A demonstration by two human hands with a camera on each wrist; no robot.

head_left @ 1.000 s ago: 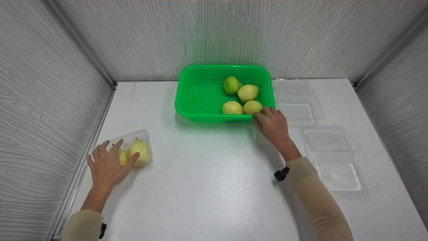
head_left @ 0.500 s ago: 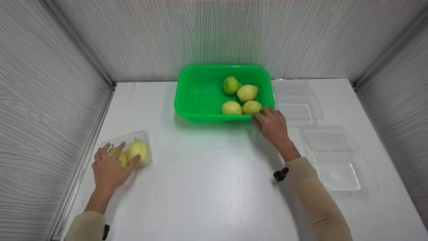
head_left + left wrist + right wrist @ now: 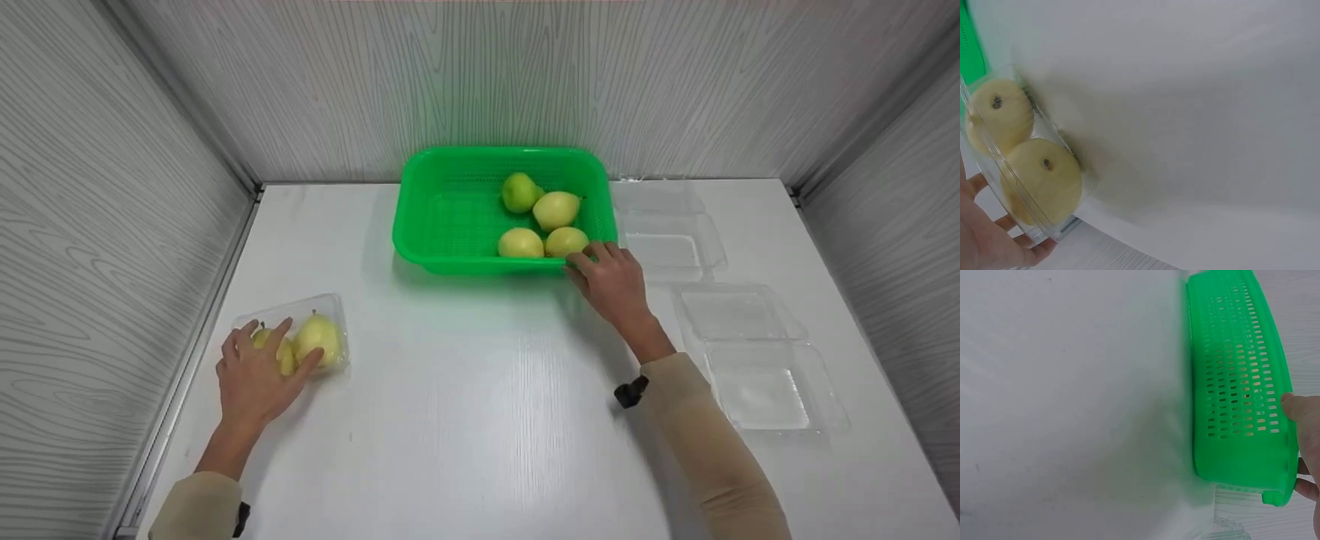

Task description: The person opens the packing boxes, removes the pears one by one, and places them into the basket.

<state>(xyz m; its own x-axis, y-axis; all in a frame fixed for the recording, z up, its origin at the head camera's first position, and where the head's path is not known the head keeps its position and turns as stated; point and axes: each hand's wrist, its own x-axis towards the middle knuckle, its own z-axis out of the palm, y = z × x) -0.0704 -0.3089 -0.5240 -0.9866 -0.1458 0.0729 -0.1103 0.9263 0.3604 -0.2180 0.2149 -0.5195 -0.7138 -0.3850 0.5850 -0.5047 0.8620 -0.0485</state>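
Observation:
A clear plastic box (image 3: 337, 315) with two yellow-green pears (image 3: 318, 341) inside lies at the table's left. Over its top and left side my left hand (image 3: 259, 375) grips it, thumb towards the front and fingers spread. Through the clear wall in the left wrist view, the fingers (image 3: 1005, 222) bend round the box's edge beside both pears (image 3: 1044, 180). My right hand (image 3: 611, 285) holds the front right rim of a green basket (image 3: 442, 264), fingers inside and thumb outside. Several pears (image 3: 556, 211) sit in the basket's right half.
Two clear plastic boxes stand with lids raised at the right: one (image 3: 667, 251) beside the basket, the other (image 3: 765, 390) nearer the front. Wood-grain walls (image 3: 337, 90) close in the back and sides of the white table (image 3: 465, 405).
My left hand has moved to the right and its fingers have drawn in over the box. The box has slid slightly right. The right hand and basket stay put.

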